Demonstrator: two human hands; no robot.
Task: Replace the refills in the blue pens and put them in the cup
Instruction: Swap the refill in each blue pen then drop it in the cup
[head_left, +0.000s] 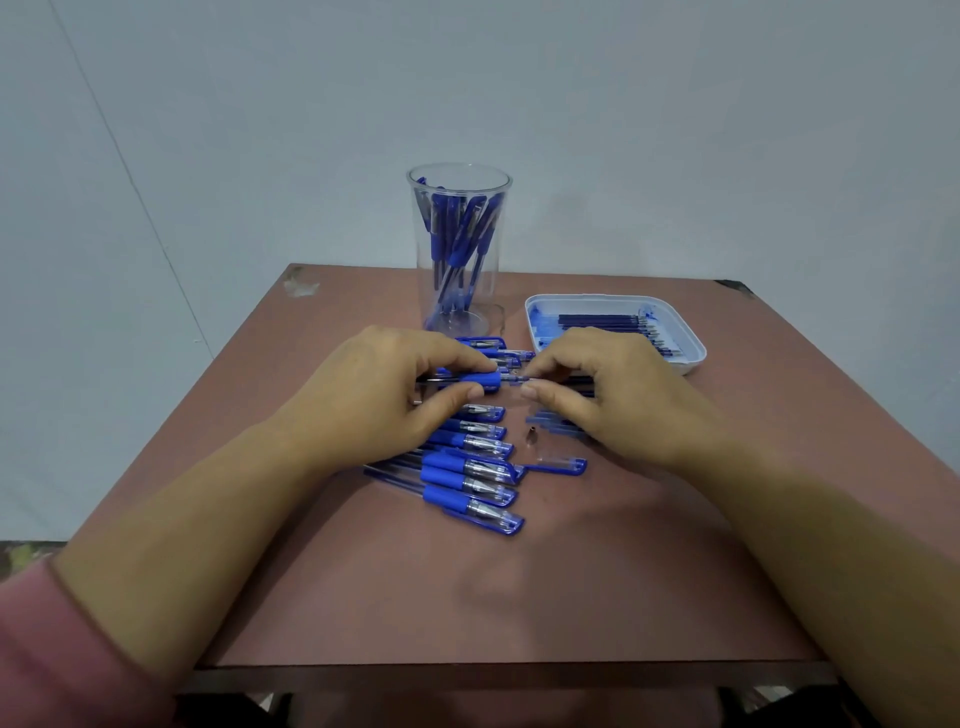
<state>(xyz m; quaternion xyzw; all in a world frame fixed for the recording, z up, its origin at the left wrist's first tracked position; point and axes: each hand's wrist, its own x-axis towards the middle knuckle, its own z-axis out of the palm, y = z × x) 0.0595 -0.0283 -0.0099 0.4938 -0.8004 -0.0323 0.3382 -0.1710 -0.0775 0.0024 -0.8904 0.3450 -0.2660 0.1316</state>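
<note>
A plain grey wall stood behind the reddish-brown surface (363, 597) at the frame's centre. The left hand (374, 395) pinched the blue-gripped clear pen barrel (467, 380) level, likely to steady it, while the right hand (597, 395) closed its fingers (540, 396) on a thin refill (514, 382) at the barrel's mouth. Capped blue pens (467, 467) lay in a row below the hands. At upper centre, the tall clear plastic cup (460, 249) held several pens; to its right, the white square tray (615, 332) held dark refills.
</note>
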